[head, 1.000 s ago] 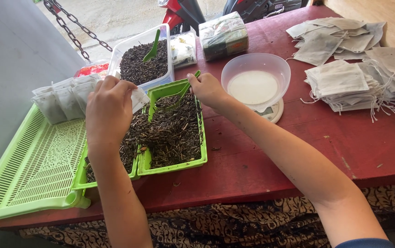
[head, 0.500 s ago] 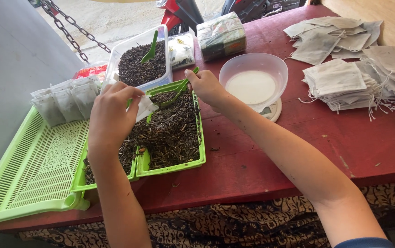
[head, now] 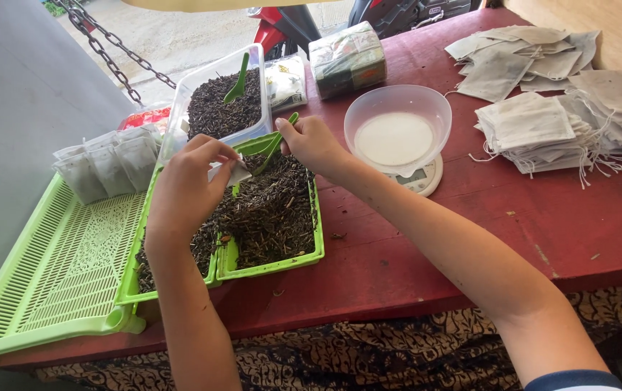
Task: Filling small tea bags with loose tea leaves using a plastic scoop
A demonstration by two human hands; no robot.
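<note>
My left hand (head: 189, 185) pinches a small white filter bag (head: 235, 172) open over a green tray (head: 276, 266) heaped with dark dried leaves (head: 273, 213). My right hand (head: 312, 143) grips a green plastic spoon (head: 276, 143), its tip pointed down toward the bag's mouth. Both hands hover just above the leaf pile, close together.
A clear tub of dark leaves (head: 218, 101) with a second green spoon (head: 239, 77) stands behind. Filled bags (head: 108, 163) line the back of a large green slotted tray (head: 57, 268). A clear bowl on a small scale (head: 398, 134) and stacks of empty bags (head: 557, 108) lie at right on the red table (head: 470, 239).
My left hand has brought the bag closer to the spoon. My right hand has tilted the spoon down toward the bag.
</note>
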